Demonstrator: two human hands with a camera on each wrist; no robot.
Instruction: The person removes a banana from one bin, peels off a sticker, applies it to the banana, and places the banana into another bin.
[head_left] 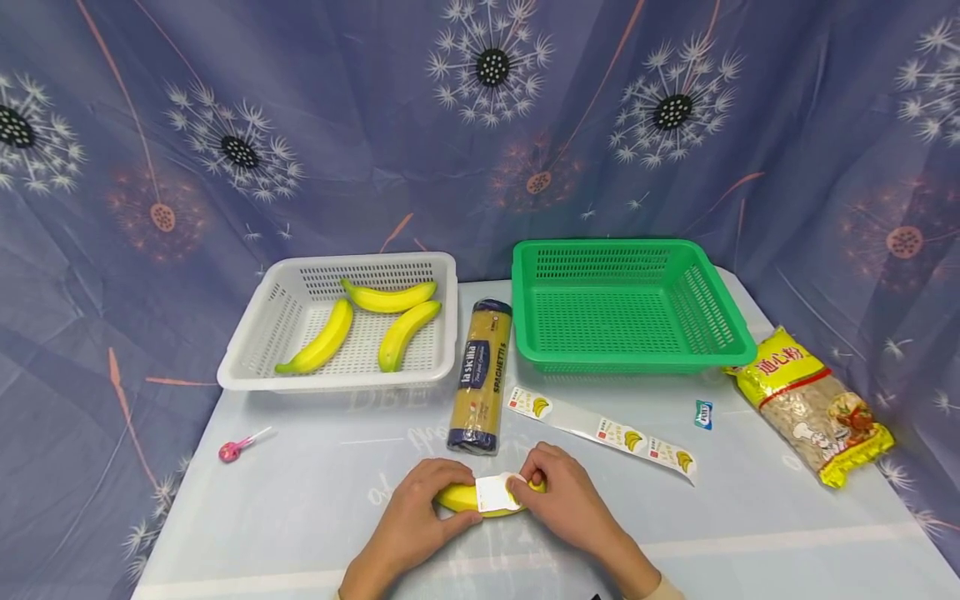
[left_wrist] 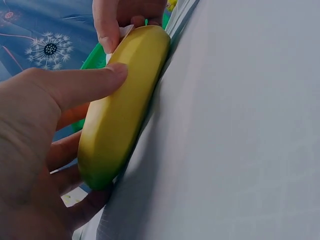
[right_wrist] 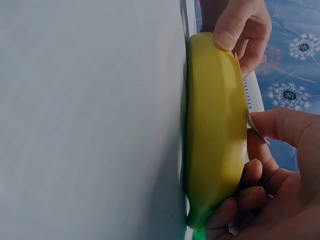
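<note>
A yellow banana [head_left: 459, 497] lies at the front of the table between both hands. My left hand [head_left: 416, 510] grips its left end, thumb on the near side and fingers curled behind, as the left wrist view of the banana [left_wrist: 125, 110] shows. On its top sits a white banana-print sticker [head_left: 492, 493]. My right hand [head_left: 567, 500] pinches the right edge of this sticker between thumb and index finger. Seen from the right wrist, the sticker edge [right_wrist: 250, 116] stands a little off the peel, and the other right fingers lie along the banana's stem end.
Behind are a white basket [head_left: 337, 383] with three bananas, a spaghetti pack [head_left: 480, 379] and a green basket [head_left: 637, 362]. A sticker strip [head_left: 573, 421] lies right of the spaghetti, near a small wrapped candy [head_left: 703, 414]. A lollipop [head_left: 231, 451] lies left, a pasta bag [head_left: 813, 408] right.
</note>
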